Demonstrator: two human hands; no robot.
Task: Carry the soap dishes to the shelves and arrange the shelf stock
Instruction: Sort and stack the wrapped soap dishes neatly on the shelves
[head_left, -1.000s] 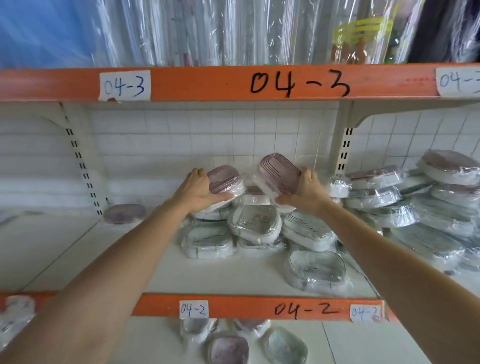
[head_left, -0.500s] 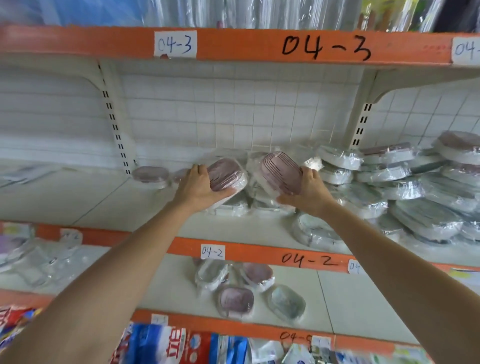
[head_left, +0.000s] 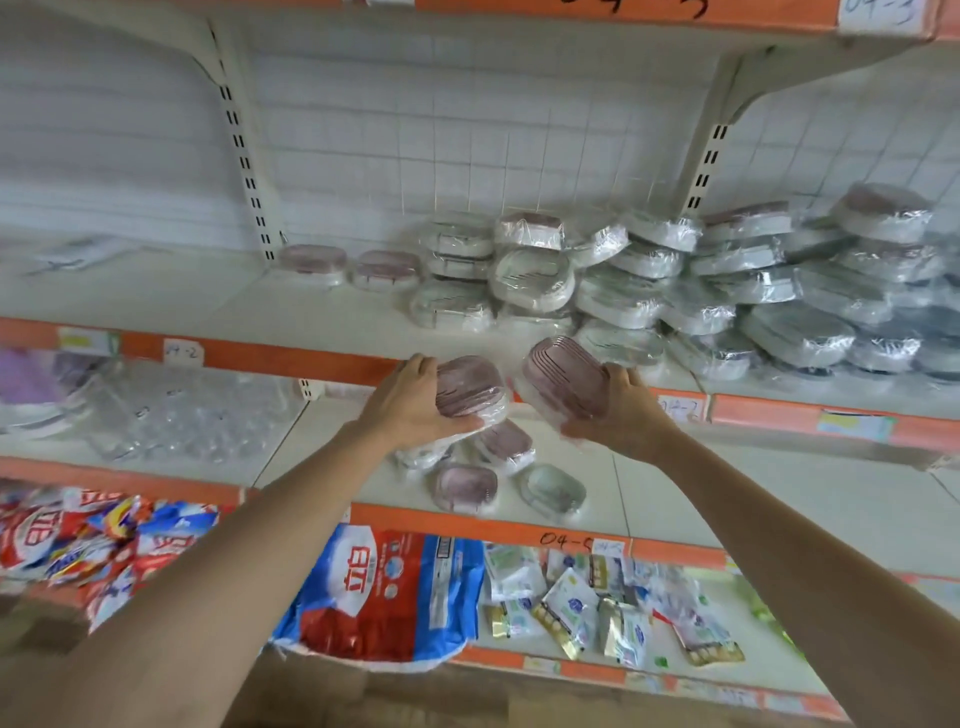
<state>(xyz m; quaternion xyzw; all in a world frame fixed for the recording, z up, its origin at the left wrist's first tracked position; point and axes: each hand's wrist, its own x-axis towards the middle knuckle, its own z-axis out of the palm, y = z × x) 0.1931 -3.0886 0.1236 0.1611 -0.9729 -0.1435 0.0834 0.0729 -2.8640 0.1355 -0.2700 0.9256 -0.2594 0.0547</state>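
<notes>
One wrapped pink soap dish (head_left: 470, 387) clamped in left grip (head_left: 415, 402), another (head_left: 563, 384) in right grip (head_left: 621, 413).

The upper shelf (head_left: 332, 312), edged in orange, carries my landmark, a heap of wrapped soap dishes (head_left: 675, 291). Left of that heap two pink dishes (head_left: 348, 265) lie flat near the slotted upright (head_left: 244, 156). Below the heap, the middle shelf (head_left: 727, 499) bears four loose dishes (head_left: 498, 467); further left of these lies clear plastic ware (head_left: 171, 410). The lowest shelf (head_left: 519, 644), beneath, carries detergent bags (head_left: 379, 587) and small sachets (head_left: 597, 603).
</notes>
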